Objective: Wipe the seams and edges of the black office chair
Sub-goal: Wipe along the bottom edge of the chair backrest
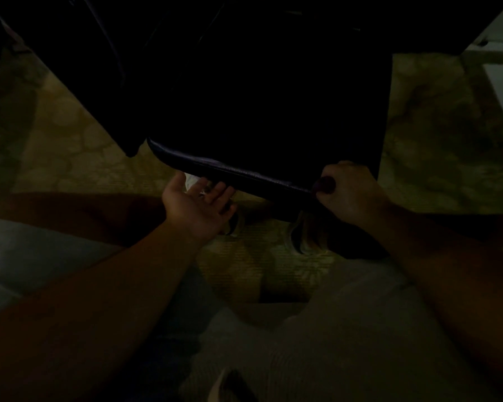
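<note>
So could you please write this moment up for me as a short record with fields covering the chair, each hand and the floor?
lighting: very dim, much detail lost
chair: black office chair, front seat edge with its seam facing the camera
left hand: palm up, fingers straight, just under the seat edge; contact unclear
right hand: fingers curled round something dark at the right end of the seat edge; a cloth cannot be confirmed
floor: yellowish patterned carpet
person: light trousers, close to the chair
</note>
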A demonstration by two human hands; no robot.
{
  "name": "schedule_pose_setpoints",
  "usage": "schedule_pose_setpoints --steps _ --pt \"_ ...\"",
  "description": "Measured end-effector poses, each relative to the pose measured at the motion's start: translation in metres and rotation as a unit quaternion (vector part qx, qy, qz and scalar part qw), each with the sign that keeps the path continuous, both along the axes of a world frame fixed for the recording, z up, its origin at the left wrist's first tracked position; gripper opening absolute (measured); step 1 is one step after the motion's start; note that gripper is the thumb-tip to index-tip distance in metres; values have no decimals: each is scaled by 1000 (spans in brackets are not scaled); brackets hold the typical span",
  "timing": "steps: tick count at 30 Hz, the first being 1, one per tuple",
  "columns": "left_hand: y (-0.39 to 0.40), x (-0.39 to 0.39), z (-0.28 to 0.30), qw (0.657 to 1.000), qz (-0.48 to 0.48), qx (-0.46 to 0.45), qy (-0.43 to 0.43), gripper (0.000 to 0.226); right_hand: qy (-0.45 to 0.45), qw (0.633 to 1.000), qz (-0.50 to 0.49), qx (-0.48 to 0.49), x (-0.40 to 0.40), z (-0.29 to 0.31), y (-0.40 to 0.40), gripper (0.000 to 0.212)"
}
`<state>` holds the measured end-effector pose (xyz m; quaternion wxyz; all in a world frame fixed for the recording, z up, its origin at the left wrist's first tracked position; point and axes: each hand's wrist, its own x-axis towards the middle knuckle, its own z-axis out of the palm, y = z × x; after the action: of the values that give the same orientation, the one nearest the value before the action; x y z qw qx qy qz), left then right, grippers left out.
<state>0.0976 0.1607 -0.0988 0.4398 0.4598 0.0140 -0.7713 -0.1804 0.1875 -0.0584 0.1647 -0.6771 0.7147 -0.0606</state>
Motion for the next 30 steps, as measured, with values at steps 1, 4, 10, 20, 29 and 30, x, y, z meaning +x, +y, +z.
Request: schedule_pose_setpoints --steps 1,4,10,20,29,30 --pt "-1 0 0 1000 3 3 0 66 4 1000 -16 -15 0 0 -1 12" --pt "-2 -2 0 1000 12 7 -5 67 6 1000 -18 -9 -1 -1 -2 12" --pt "-1 -5 2 1000 8 0 -2 68 12 1000 -13 -24 2 -2 0 13" --pt "-1 -6 9 1000 4 4 -9 51 14 999 -19 -24 6 -2 -4 17" --pt "-1 0 5 1000 9 -13 -18 60 12 999 -24 -33 7 2 -4 17" --pt "-1 0 5 1000 9 -13 -13 60 11 1000 -13 -23 6 2 -3 17"
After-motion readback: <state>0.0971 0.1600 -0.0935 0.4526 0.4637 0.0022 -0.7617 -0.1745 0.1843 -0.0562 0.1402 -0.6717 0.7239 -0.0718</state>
